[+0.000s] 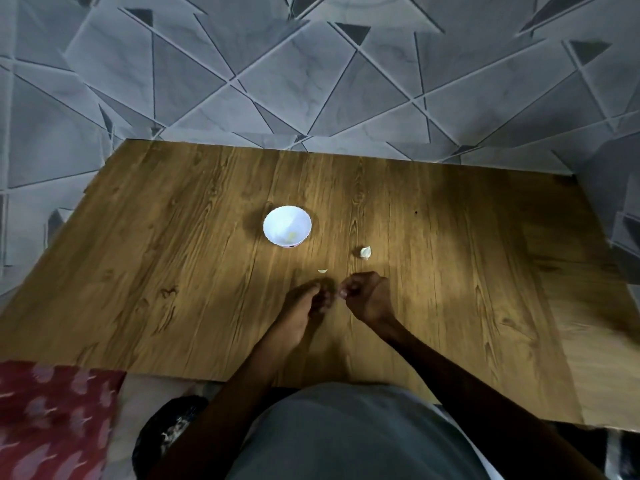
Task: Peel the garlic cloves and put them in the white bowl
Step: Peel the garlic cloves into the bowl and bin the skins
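The white bowl [274, 217] sits in the middle of the wooden table [166, 271]. There is a small pale yellow bit inside it. It may be a peeled clove, but it is too small to be sure.

One garlic clove [365, 252] lies on the table, to the right of the bowl and a little nearer. It looks like it still has its white skin on. A tiny scrap of skin [322, 271] lies just past the fingers.

The left hand [304, 304] and the right hand [367, 299] are close together, nearer than the bowl, with their fingertips almost meeting. The fingers of both hands curl in tight. It is dark and blurry there, so I cannot tell if they pinch a clove or hold nothing.

I think the job is partly done. Maybe one clove is in the bowl. The clove on the table still needs peeling, and then it has to go in the bowl.
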A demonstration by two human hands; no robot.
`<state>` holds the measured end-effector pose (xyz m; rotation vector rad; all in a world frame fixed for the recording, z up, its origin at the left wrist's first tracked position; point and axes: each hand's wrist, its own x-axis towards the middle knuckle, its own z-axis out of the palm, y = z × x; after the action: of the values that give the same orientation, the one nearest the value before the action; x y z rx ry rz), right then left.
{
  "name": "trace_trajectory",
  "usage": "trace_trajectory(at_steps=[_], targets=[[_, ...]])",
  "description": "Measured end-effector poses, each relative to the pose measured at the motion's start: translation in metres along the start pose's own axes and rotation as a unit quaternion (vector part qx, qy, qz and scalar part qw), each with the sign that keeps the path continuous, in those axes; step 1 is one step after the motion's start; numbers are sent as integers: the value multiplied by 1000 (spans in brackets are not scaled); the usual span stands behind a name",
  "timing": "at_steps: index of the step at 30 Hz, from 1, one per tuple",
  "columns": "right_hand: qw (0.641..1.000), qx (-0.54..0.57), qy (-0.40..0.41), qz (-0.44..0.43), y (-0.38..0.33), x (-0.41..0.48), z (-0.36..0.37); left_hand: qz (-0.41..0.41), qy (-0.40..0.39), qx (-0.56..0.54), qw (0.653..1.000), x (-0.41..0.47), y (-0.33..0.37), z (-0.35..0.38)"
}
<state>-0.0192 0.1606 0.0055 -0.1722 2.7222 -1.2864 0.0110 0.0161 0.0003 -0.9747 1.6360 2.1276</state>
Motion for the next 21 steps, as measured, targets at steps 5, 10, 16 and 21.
trace_trajectory(at_steps=[5, 10, 16, 21], targets=[[996, -39, -66, -39, -43, -8, -2, -135, -39, -168, 976, 5, 9, 15], [974, -186, -98, -82, -48, -5, 0, -133, -23, -195, 972, 12, 10, 25], [985, -125, -92, -76, -40, 10, -6, -148, -10, -224, 963, 18, 13, 23], [992, -69, -66, -77, -30, 25, -5, -152, -12, -251, 956, 24, 19, 18]])
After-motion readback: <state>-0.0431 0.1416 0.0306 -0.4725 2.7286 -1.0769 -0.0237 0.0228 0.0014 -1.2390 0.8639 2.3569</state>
